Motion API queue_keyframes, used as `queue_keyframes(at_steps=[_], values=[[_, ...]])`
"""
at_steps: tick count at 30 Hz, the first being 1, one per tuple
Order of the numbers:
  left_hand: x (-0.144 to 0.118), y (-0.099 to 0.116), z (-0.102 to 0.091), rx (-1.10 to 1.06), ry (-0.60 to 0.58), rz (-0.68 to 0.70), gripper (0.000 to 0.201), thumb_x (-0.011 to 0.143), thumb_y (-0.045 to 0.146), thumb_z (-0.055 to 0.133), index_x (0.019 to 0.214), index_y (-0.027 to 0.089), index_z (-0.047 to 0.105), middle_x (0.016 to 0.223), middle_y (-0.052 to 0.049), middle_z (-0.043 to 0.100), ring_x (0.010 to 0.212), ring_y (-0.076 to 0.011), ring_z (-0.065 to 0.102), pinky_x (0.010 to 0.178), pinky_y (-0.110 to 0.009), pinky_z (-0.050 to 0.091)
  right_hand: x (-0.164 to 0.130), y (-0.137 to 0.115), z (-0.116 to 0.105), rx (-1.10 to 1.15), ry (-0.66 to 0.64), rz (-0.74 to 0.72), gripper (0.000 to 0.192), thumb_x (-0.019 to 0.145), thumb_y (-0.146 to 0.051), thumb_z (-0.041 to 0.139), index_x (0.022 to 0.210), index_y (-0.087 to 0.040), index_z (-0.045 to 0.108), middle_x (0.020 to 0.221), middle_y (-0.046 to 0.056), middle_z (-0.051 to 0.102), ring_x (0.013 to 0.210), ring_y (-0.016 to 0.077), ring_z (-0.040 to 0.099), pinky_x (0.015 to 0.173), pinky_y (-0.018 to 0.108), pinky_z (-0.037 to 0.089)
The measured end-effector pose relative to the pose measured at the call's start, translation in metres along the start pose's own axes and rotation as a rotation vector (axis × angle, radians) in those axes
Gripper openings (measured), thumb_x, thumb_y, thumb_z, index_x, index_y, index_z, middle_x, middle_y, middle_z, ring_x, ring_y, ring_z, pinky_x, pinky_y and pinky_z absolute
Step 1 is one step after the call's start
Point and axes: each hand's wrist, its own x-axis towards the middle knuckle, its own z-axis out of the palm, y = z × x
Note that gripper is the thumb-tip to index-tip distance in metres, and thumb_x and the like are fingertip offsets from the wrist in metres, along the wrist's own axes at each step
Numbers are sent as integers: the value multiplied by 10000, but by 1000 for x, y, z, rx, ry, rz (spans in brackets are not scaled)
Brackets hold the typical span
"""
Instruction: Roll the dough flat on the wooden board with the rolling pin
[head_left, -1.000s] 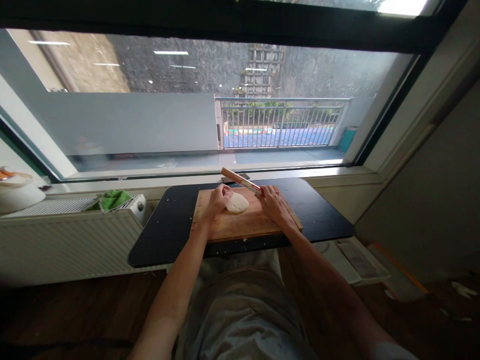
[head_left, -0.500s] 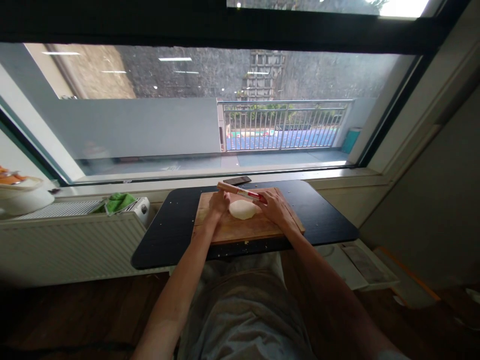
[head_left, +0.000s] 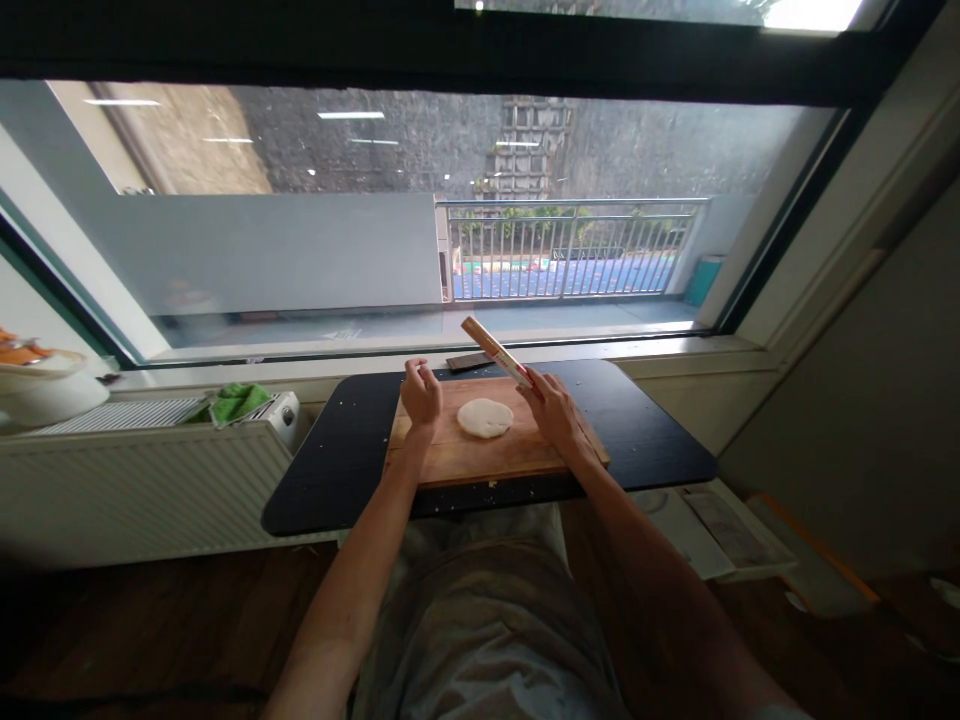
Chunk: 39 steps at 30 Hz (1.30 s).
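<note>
A flat round of dough (head_left: 485, 418) lies in the middle of a wooden cutting board (head_left: 457, 463). Above the board's far right part, my right hand (head_left: 553, 412) grips one end of a wooden rolling pin (head_left: 491, 348) with a red and white label. The pin slants up and away to the left, clear of the dough. Left of the dough, my left hand (head_left: 422, 395) is raised over the board, loosely curled and apart, with nothing visible in it.
The board rests on a small black table (head_left: 330, 470) scattered with crumbs. Behind it lies a dark flat bar (head_left: 469, 361), near the window sill. A green cloth (head_left: 238, 403) drapes over the radiator (head_left: 150, 490) at left, beside a white bowl (head_left: 49, 390).
My left hand has let go of the rolling pin's left end and moved up and left. The pin has tilted upward in my right hand, leaving the dough fully in view.
</note>
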Motion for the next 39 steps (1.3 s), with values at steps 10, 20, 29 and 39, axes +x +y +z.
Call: queue_keyframes(at_steps=[10, 20, 29, 39], values=[[-5, 9, 5, 17, 277, 11, 133, 1001, 271, 544, 1023, 222, 666, 1155, -138, 749, 1084, -283, 712, 959, -365, 540, -5, -11, -3, -99, -257, -136, 379, 1071, -412, 666, 1432, -339, 755, 1421, 26, 757, 1127, 234, 748, 992, 307, 559], [-14, 15, 3, 320, -236, 27, 266, 1050, 267, 504, 1035, 215, 765, 1031, -109, 829, 947, -267, 763, 752, -326, 447, -4, -21, -7, -178, -196, 13, 342, 1089, -475, 585, 1094, -264, 855, 1111, 62, 851, 990, 217, 765, 868, 282, 506], [-12, 19, 0, 478, -345, -9, 407, 1060, 317, 443, 1019, 193, 829, 1128, -181, 827, 1030, -301, 777, 777, -347, 466, 0, -14, -5, -329, -177, 355, 482, 1119, -465, 455, 1048, -234, 872, 1131, 133, 848, 989, 242, 781, 820, 300, 487], [-8, 15, -7, 249, -28, -171, 382, 1017, 306, 435, 855, 219, 770, 969, -149, 823, 882, -284, 749, 705, -343, 415, -6, -17, -16, -204, -315, 23, 538, 1086, -633, 535, 876, -220, 811, 880, 97, 829, 830, 220, 752, 710, 277, 410]])
